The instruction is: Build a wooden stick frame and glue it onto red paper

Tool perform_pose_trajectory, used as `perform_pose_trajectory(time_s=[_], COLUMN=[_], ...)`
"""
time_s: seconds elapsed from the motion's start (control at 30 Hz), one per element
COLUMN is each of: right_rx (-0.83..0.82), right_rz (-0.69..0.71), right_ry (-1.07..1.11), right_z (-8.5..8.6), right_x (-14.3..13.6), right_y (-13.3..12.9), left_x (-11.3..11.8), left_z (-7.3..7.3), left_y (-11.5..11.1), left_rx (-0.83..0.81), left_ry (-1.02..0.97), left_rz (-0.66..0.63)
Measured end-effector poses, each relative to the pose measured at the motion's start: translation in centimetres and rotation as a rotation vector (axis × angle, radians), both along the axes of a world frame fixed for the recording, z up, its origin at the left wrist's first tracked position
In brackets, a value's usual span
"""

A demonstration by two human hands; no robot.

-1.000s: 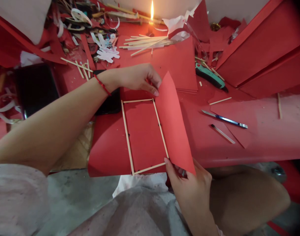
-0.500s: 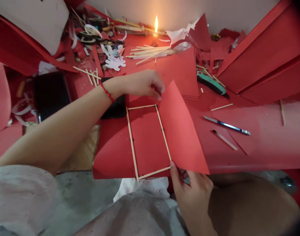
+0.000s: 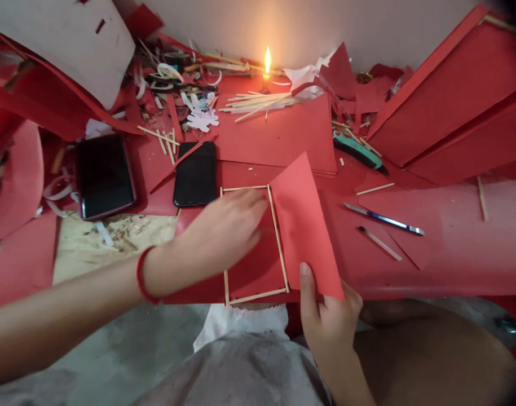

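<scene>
While right hand (image 3: 330,322) pinches red sheet (image 3: 306,225), left hand (image 3: 224,232) curls over frame (image 3: 277,237) — grip unclear.

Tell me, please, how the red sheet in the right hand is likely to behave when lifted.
The red sheet is probably light, as its edge looks thin. It seems fairly stiff, rising without much sag though the right hand grips only its near end. That thin edge might crease if squeezed.

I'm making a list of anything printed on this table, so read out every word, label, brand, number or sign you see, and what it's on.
None can be read.
Red sheet in the right hand: no writing shows.
Both phones: dark screens, no text.
Green cutter and blue knife: any markings are too small to read.
</scene>
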State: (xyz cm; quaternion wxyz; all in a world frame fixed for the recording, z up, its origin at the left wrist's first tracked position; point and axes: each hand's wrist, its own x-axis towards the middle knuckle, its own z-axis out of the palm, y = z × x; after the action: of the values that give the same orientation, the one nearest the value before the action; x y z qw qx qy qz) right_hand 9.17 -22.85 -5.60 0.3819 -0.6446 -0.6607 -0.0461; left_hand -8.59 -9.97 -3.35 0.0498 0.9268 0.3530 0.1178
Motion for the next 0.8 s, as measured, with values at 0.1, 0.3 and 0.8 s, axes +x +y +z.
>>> perform_pose_trajectory(time_s=[0.1, 0.3, 0.8], right_rx=[-0.029, -0.052, -0.082], right_rz=[-0.002, -0.031, 0.0], right_ry=[-0.003, 0.014, 0.064], right_z=[0.1, 0.2, 0.9], right_x=[0.3, 1.0, 0.5], right_y=[-0.1, -1.1, -1.1], left_x=[-0.1, -0.3, -0.1], left_z=[-1.7, -3.2, -2.8], left_y=[-2.5, -2.6, -3.0], left_rx=[-0.007, -0.06, -0.034], left_ry=[0.075, 0.082, 0.101], left_rz=[-0.023, -0.01, -0.013])
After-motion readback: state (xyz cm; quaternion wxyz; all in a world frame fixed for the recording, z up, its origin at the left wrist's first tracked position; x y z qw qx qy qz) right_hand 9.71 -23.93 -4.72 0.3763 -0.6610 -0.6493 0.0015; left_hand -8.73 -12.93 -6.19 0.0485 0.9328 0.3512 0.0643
